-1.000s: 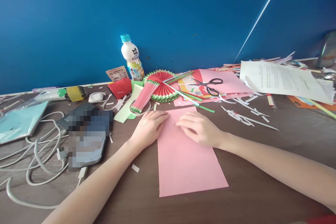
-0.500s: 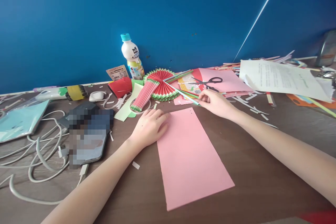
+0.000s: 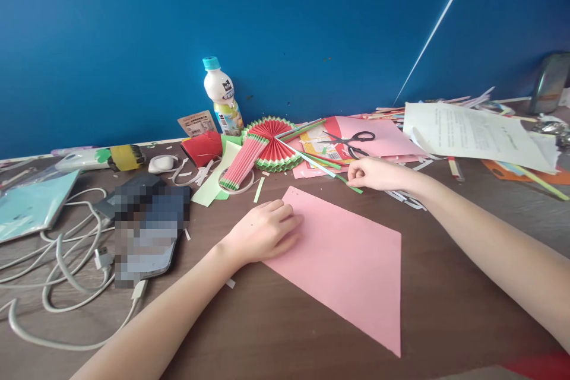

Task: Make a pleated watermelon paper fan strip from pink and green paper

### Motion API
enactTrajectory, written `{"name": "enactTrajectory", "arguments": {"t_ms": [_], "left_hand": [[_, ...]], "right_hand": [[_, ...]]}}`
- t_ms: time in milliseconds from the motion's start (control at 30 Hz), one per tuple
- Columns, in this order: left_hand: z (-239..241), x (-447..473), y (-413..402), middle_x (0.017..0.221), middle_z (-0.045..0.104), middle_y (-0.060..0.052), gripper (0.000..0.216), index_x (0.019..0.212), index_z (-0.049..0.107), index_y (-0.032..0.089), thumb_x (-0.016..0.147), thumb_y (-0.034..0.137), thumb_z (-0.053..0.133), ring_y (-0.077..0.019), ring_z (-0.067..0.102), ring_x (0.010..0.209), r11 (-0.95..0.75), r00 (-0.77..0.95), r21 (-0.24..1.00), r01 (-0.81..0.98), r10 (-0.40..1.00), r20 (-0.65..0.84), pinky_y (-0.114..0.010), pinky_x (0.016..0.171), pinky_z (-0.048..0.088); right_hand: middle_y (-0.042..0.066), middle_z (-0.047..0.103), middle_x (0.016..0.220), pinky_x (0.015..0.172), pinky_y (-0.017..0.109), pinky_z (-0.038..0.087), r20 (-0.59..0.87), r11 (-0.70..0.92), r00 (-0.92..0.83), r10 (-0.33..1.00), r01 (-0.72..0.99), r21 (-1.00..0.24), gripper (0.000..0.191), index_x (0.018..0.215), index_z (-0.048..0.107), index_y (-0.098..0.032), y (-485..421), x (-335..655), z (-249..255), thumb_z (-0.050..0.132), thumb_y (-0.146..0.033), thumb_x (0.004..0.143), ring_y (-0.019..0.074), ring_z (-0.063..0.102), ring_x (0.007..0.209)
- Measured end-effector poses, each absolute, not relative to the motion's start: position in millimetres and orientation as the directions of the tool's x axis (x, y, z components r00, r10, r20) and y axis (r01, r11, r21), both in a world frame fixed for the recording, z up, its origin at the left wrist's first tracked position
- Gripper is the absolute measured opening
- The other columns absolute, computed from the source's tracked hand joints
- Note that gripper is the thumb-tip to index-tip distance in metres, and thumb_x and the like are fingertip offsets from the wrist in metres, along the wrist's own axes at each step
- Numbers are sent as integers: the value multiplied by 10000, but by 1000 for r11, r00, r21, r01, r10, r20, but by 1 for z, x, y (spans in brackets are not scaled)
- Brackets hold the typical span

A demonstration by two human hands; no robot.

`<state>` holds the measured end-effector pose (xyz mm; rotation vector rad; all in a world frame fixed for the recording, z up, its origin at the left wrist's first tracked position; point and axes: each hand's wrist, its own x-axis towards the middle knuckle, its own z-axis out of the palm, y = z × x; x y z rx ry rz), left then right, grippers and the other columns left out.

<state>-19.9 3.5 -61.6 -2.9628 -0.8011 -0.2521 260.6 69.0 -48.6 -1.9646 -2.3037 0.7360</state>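
A pink paper sheet (image 3: pixel 351 261) lies skewed on the brown desk (image 3: pixel 445 309). My left hand (image 3: pixel 262 230) rests flat on the sheet's left edge, fingers together, pressing it down. My right hand (image 3: pixel 376 173) is beyond the sheet's far corner, fingers curled around a thin green paper strip (image 3: pixel 351 185) among the scraps. Just behind it lie black-handled scissors (image 3: pixel 354 142) on a second pink sheet (image 3: pixel 383 136).
A folded red-and-green paper fan (image 3: pixel 267 151) and a drink bottle (image 3: pixel 222 98) stand at the back by the blue wall. A phone (image 3: pixel 146 228) and white cables (image 3: pixel 57 261) lie left. Printed paper (image 3: pixel 472 133) and white paper strips (image 3: pixel 409 199) lie right.
My right hand left the pink sheet and reached back to the green strip by the scissors. Under my left hand the sheet turned counter-clockwise, its near end swinging right.
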Motion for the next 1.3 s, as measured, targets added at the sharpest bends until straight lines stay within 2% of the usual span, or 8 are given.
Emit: {"name": "enactTrajectory", "arguments": {"t_ms": [100,300,500,700,900,1067,1167,1300], "left_hand": [[-64,-20,4,774,589,-62,325,987,618,161,906,274,324,-160,545,664,-837,835,-91,539,518,187,-309,624,457],[-66,-16,1,907,629,-74,386,1199,513,151,866,322,416,-210,594,829,-781,778,-46,623,613,140,-388,804,459],[-68,-13,-1,910,646,-80,396,1210,504,142,873,311,383,-211,622,814,-730,730,-43,682,677,94,-328,668,472],[-64,-12,-2,902,654,-74,416,1204,510,126,874,336,367,-214,631,807,-687,688,-38,726,725,27,-313,622,468],[-60,-11,-5,941,654,-60,423,1208,507,142,870,348,357,-229,633,843,-657,657,-22,753,754,-17,-330,630,482],[-59,-9,-6,972,661,-52,432,1216,501,151,860,360,371,-244,640,852,-630,630,1,776,776,-40,-345,632,491],[-59,-8,-7,996,666,-55,424,1212,508,156,858,348,376,-247,646,843,-612,612,6,791,790,-35,-344,629,492],[-61,-6,-8,1035,666,-67,450,1264,473,167,856,336,386,-251,655,818,-572,572,3,820,819,-32,-340,623,491]], "right_hand": [[-5,569,681,477,234,301,-299,121,-237,924,925,-359,107,670,561,-206,70,267,-48,533,-303,707,112,441,543],[-13,564,702,518,240,322,-320,186,-338,885,887,-423,95,720,547,-214,73,275,-49,547,-307,703,123,463,590],[-15,563,708,524,237,319,-248,142,-279,928,878,-457,195,723,489,-210,68,259,-51,559,-391,725,130,479,614],[-38,492,626,524,234,302,-212,234,-386,898,826,-513,157,686,511,-204,65,252,-56,560,-346,728,109,428,562],[-45,469,594,524,236,283,-96,277,-385,918,794,-541,166,685,515,-206,59,239,-62,550,-352,756,106,413,540],[-50,438,540,512,231,261,83,346,-352,932,801,-489,146,685,528,-216,49,220,-66,528,-311,796,104,387,497],[-39,519,576,526,228,281,188,404,-357,915,796,-451,120,692,554,-215,46,214,-70,520,-241,805,108,432,513],[-17,655,742,567,235,338,285,451,-357,890,785,-425,117,755,620,-227,47,212,-77,522,-216,816,139,556,625]]}}
